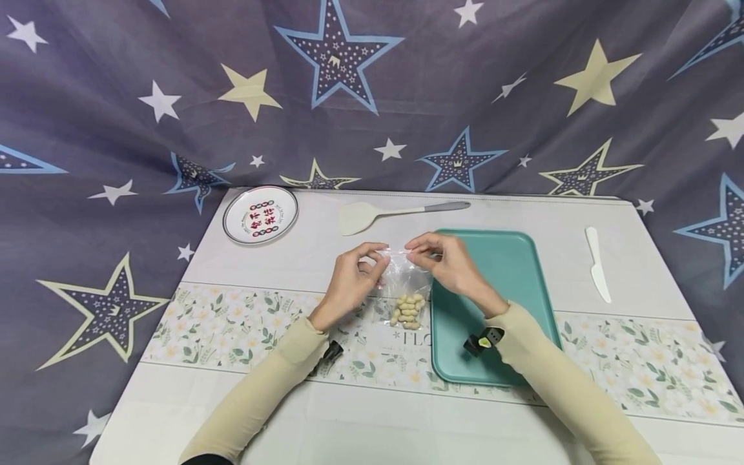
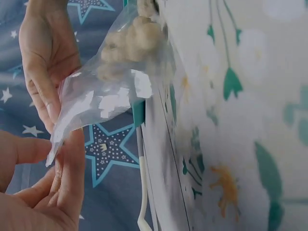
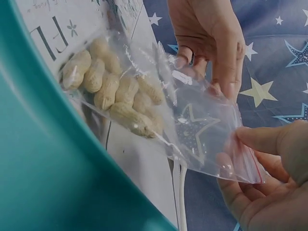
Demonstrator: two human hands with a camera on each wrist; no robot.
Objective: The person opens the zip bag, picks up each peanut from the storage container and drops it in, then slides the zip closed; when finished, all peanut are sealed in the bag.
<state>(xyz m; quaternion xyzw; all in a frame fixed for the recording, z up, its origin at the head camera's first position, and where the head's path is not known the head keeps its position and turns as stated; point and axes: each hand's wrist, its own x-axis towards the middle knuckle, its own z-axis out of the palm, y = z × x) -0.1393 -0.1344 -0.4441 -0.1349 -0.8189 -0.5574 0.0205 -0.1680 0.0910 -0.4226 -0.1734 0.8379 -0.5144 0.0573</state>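
A clear zip bag [image 1: 401, 278] hangs between my two hands, its top edge raised and its bottom low over the flowered band of the table. Several peanuts in their shells [image 3: 120, 89] lie in the bottom of it. My left hand [image 1: 356, 274] pinches one upper corner between thumb and fingers. At the other upper corner, my right hand [image 1: 447, 261] pinches the bag near its red zip line [image 3: 255, 166]. In the left wrist view the peanuts [image 2: 132, 41] look blurred through the plastic.
A teal tray [image 1: 500, 290] lies under my right forearm, right beside the bag. Behind the hands is a spatula [image 1: 372, 215] with a grey handle. A printed plate [image 1: 260, 216] sits at the back left, and a white plastic knife [image 1: 597, 265] at the right.
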